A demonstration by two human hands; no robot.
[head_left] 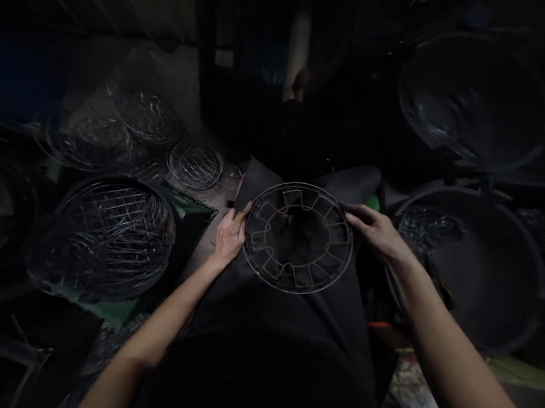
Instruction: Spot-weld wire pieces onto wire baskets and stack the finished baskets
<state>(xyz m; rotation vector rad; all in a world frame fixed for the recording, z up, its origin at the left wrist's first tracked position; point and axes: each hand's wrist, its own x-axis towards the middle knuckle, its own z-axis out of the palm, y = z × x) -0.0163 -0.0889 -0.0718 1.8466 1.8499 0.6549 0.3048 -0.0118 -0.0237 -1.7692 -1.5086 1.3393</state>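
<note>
Head view: a round wire guard (297, 237) sits at the centre of the frame, lying flat across the person's dark-clothed lap (271, 339). The left hand (230, 234) is at the guard's 9 o'clock, fingers closed on the rim with the thumb reaching over the outer ring. The right hand (378, 234) is at 3 o'clock, fingers curled around the rim there. Holding it at opposite sides probably keeps the light ring level and steady on the knees, and lets it be turned without bending the thin spokes.

At 9 o'clock from the guard lies a large stack of wire grilles (106, 236), within arm's reach of the left hand. More grilles (111, 131) spread out at 10 o'clock, with a small one (195, 164) at 11 o'clock. Two big dark basins stand to the right, one at 3 o'clock (477, 265), one at 2 o'clock (473, 96).

The scene is very dim. What the basins hold is unclear; the nearer one shows something dark and glinting. At 12 o'clock a pale upright shape (297, 58) cannot be made out. The fingertips under the rim are hidden, and both forearms are cut off by the lower edge.
</note>
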